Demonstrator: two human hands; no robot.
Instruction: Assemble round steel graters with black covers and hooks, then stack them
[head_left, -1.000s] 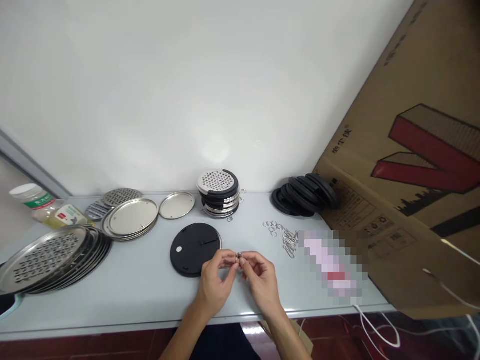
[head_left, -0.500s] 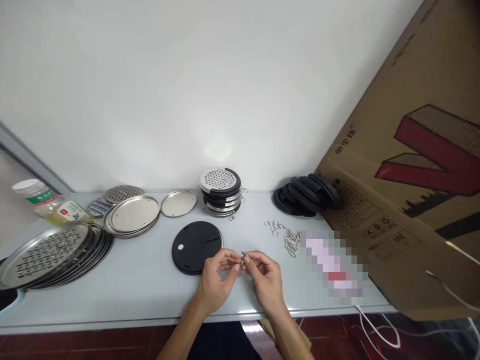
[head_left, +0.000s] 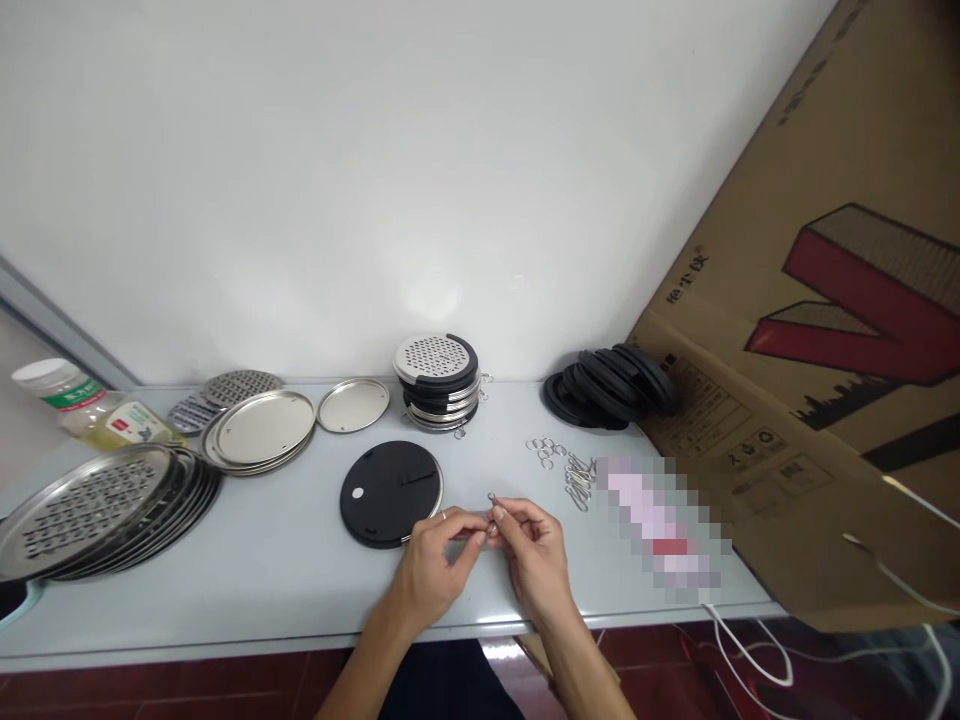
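Note:
In front of me my right hand point(head_left: 538, 560) pinches a small metal wire clip point(head_left: 492, 497), whose looped end pokes up above the thumb. My left hand point(head_left: 435, 568) meets it from the other side, thumb and index finger pressed at a small metal ring point(head_left: 491, 530) that is mostly hidden by the fingertips. Just left of the hands lies a round black disc point(head_left: 390, 495) with a white dot and a slot, its metal rim showing at the right edge. Loose metal rings point(head_left: 546, 450) and elongated wire clips point(head_left: 579, 482) lie to the right.
At the back stands a stack of round graters point(head_left: 436, 360); black plastic rings point(head_left: 611, 385) are piled right of it. Shallow metal discs point(head_left: 266, 425), large graters point(head_left: 97, 510) and a bottle point(head_left: 97, 410) occupy the left. A cardboard box point(head_left: 750, 430) borders the right side.
My hands have shifted slightly, and the clip's looped end now stands higher above my right thumb. My left fingers have straightened toward the ring. The view has moved a little.

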